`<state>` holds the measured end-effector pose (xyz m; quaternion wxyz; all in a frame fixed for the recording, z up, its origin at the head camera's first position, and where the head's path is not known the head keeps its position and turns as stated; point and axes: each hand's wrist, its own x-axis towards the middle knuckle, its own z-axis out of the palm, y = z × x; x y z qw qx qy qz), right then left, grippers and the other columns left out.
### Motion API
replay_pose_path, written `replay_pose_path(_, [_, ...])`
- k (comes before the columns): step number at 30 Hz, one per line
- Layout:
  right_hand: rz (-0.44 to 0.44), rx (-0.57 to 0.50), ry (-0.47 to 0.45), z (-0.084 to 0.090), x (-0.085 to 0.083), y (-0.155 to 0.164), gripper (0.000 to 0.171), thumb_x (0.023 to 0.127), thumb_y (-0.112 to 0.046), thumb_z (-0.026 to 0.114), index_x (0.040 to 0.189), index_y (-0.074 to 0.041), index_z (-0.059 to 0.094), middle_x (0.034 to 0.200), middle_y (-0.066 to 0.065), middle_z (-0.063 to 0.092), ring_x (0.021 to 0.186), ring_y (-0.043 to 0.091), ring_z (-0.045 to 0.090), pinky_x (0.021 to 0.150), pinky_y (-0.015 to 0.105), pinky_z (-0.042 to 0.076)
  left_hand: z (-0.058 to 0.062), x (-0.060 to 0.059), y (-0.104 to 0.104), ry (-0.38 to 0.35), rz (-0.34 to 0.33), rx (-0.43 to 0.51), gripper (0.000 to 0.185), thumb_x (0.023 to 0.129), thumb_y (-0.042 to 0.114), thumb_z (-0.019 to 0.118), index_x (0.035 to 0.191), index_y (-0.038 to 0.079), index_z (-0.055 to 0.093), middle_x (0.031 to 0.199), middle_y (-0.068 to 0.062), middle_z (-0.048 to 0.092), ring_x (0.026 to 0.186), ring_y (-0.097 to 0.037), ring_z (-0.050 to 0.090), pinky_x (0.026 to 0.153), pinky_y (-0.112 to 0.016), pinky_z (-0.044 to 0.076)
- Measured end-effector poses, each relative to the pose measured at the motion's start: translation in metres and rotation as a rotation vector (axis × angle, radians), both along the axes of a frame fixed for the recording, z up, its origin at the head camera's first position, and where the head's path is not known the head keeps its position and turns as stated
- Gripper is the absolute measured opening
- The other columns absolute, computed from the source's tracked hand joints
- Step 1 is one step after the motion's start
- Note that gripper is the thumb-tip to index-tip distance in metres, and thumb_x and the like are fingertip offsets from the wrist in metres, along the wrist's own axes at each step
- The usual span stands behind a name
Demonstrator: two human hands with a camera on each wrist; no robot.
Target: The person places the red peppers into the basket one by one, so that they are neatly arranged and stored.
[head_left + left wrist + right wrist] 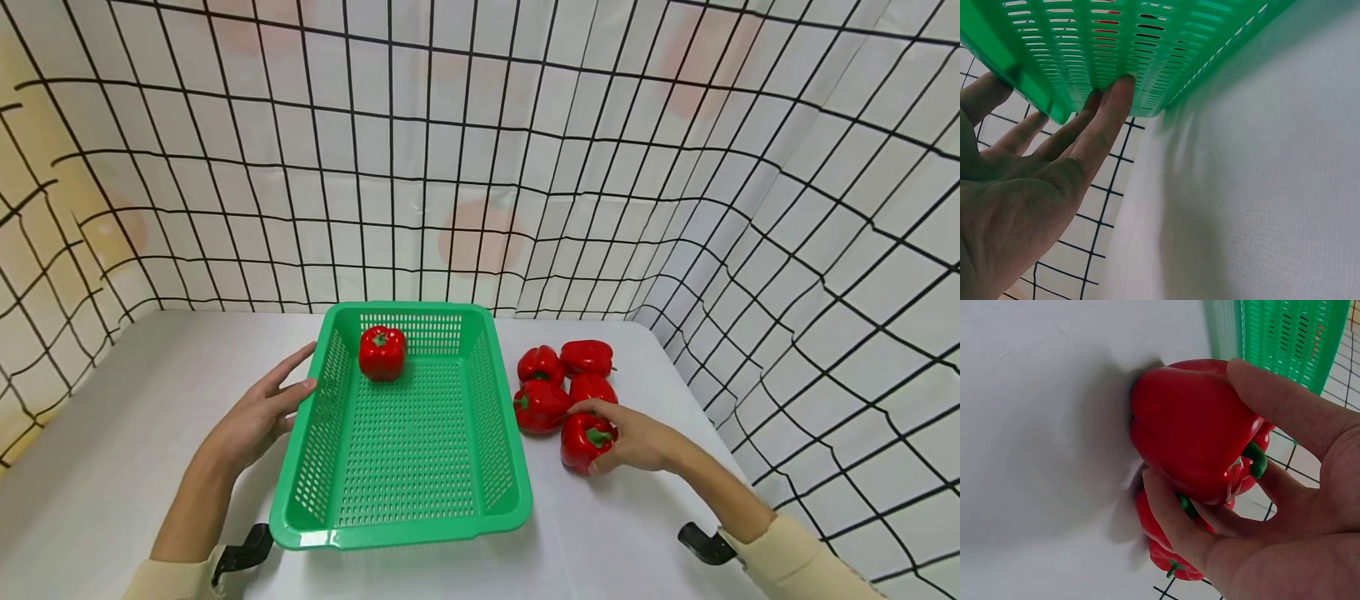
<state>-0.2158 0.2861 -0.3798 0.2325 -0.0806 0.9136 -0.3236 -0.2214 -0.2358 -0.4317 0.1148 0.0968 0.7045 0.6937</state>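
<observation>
My right hand [633,437] grips a red bell pepper [582,444] with a green stem, thumb on one side and fingers on the other, as the right wrist view shows close up. Behind it several more red bell peppers [542,407] lie in a cluster on the white table. A green perforated basket [405,533] stands left of them, and one red bell pepper [382,354] sits inside near its far left corner. At the basket's left side is my left hand [258,417], its fingers fairly straight and touching the wall and rim from outside.
A black wire grid [420,183] rises behind the white table [585,533] and along both sides, with pale sheeting beyond it. Black straps [243,554] sit at both wrists.
</observation>
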Motion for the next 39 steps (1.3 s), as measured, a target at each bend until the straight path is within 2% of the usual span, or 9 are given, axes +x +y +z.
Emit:
replay_pose_path(7, [-0.008,-0.002,0.034,-0.001,0.002,0.0,0.082,0.067,-0.015,0.093,0.14,-0.019,0.054,0.136,0.015,0.053,0.128,0.041,0.047,0.081,0.047,0.062,-0.002,0.0,0.001,0.012,0.017,-0.036,0.071,0.106,0.032,0.053,0.165,0.027,0.013,0.13,-0.008,0.065,0.101,-0.024,0.075,0.089,-0.035,0.061])
replay_pose_path(12, [-0.017,-0.014,0.042,0.004,0.004,-0.001,0.08,0.068,-0.016,0.092,0.139,-0.016,0.054,0.133,0.015,0.054,0.125,0.039,0.049,0.08,0.046,0.063,-0.002,0.0,0.001,0.014,0.023,-0.045,0.072,0.106,0.034,0.054,0.164,0.029,0.013,0.133,-0.012,0.063,0.103,-0.027,0.075,0.09,-0.036,0.061])
replay_pose_path(19, [-0.007,-0.042,0.08,0.017,0.0,-0.003,0.079,0.07,-0.019,0.09,0.139,-0.014,0.052,0.131,0.014,0.057,0.121,0.036,0.053,0.08,0.042,0.062,-0.002,0.001,0.001,0.011,0.016,-0.037,0.07,0.106,0.033,0.053,0.164,0.029,0.013,0.13,-0.008,0.064,0.102,-0.025,0.075,0.09,-0.034,0.06])
replay_pose_path(28, [-0.067,-0.034,0.135,0.029,-0.009,-0.008,0.085,0.069,-0.027,0.09,0.141,-0.014,0.046,0.13,0.019,0.052,0.118,0.035,0.053,0.082,0.043,0.061,0.0,0.002,0.003,0.012,0.019,-0.046,0.071,0.106,0.034,0.053,0.164,0.029,0.014,0.132,-0.008,0.064,0.103,-0.026,0.074,0.09,-0.035,0.061])
replay_pose_path(39, [-0.074,-0.063,0.164,0.054,-0.018,-0.014,0.073,0.078,-0.03,0.083,0.142,-0.02,0.05,0.134,0.015,0.056,0.12,0.035,0.054,0.082,0.04,0.059,0.0,0.001,0.001,0.009,0.011,-0.028,0.07,0.107,0.031,0.052,0.165,0.027,0.013,0.126,-0.004,0.065,0.099,-0.021,0.075,0.087,-0.034,0.061])
